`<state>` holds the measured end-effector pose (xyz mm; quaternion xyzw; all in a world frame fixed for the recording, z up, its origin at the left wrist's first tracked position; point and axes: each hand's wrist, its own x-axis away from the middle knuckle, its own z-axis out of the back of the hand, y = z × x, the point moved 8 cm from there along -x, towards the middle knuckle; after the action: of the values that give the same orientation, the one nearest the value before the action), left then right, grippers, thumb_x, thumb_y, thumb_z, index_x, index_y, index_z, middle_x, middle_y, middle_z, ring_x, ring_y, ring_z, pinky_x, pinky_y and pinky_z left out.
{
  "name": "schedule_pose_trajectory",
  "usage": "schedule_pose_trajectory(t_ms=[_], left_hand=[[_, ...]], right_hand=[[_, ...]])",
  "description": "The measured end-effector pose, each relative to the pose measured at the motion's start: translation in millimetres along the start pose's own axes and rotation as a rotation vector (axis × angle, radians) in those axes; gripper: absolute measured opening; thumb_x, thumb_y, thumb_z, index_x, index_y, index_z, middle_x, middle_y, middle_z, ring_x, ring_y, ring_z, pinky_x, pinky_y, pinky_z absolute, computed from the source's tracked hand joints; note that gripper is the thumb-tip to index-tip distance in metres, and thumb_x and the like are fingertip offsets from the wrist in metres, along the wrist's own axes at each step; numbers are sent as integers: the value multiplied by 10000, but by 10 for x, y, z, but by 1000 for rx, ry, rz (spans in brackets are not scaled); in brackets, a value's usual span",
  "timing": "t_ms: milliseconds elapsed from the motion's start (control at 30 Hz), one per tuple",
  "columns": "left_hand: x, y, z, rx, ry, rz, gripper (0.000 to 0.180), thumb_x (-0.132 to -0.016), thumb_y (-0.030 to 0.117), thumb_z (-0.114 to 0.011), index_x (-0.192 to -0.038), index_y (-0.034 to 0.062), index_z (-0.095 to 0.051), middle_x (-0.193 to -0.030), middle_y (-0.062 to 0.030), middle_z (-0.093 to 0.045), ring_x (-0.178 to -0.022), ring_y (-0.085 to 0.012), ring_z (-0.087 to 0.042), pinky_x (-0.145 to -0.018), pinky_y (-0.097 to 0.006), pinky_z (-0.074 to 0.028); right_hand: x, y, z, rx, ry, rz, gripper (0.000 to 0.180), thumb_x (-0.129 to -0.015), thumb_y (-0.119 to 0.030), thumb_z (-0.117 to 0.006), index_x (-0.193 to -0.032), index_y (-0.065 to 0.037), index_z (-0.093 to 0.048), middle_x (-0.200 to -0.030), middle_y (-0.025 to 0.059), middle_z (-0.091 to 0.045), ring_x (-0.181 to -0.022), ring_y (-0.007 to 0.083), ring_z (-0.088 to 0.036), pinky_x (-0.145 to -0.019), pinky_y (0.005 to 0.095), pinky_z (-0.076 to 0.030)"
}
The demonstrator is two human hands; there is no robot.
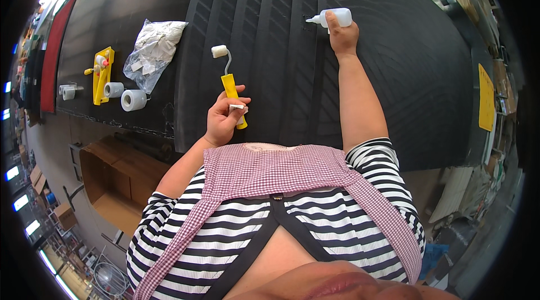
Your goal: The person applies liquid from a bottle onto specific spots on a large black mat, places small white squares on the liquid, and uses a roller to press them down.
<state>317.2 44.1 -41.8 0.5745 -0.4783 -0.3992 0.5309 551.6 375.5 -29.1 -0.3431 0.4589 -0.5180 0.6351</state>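
Right hand [343, 34] wrapped tight round a white squeeze bottle [336, 17], nozzle aimed sideways at a groove of the big black treaded rubber sheet [270, 30], likely so it feeds the groove. Left hand [224, 120], nearer the sheet's close edge, fingers closed on a yellow-handled small roller [229, 82], head up, clear of the rubber. Left of the sheet: plastic bag [153, 50], tape rolls [127, 96], yellow tool [103, 73]. Nozzle tip contact hard to make out.

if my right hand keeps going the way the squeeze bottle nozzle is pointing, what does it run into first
The right hand aims the white squeeze bottle leftward along the black ribbed rubber sheet. The way looks free of loose objects; the nozzle seems almost on the rubber already, though depth is unclear.
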Motion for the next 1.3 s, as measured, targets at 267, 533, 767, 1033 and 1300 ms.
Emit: schedule_pose_trajectory(t_ms=[267,533,767,1033,1300], left_hand=[[1,-8,5,28,16,13,108,-941,13,-657,-992,92,-711,-1385,-138,-526,-1119,-204,-646,-963,-332,-500],[-6,5,4,20,5,-5,115,-946,-4,-646,-1005,76,-705,-1402,-137,-506,-1111,-194,-645,-930,-302,-518],[-6,1,-9,48,22,22,87,-938,41,-673,-981,101,-720,-1368,-145,-544,-1125,-219,-646,-978,-342,-495],[-7,0,-28,-11,5,9,100,-951,-4,-640,-1008,55,-698,-1393,-133,-523,-1048,-155,-634,-898,-280,-524],[-103,16,-10,188,148,178,200,-997,124,-642,-1134,-16,-678,-1365,-118,-589,-1137,-196,-651,-991,-322,-503]], right_hand=[[8,-1,39,-143,52,-31,403,-818,-400,-758,-907,-8,-735,-862,118,-750,-824,246,-728,-776,363,-549],[42,-36,74,-50,6,32,387,-813,-375,-771,-901,-1,-727,-841,102,-744,-797,225,-722,-754,353,-549],[95,-59,289,-728,159,-112,291,-911,-318,-741,-959,-33,-713,-814,70,-695,-663,112,-591,-624,261,-435],[290,76,262,-1921,-6,-724,417,-877,-471,-567,-769,-73,-622,-714,25,-546,-637,155,-517,-557,271,-370],[271,319,348,-1965,156,-686,700,-945,-644,-312,-778,-42,-628,-677,54,-555,-607,181,-509,-515,283,-364]])
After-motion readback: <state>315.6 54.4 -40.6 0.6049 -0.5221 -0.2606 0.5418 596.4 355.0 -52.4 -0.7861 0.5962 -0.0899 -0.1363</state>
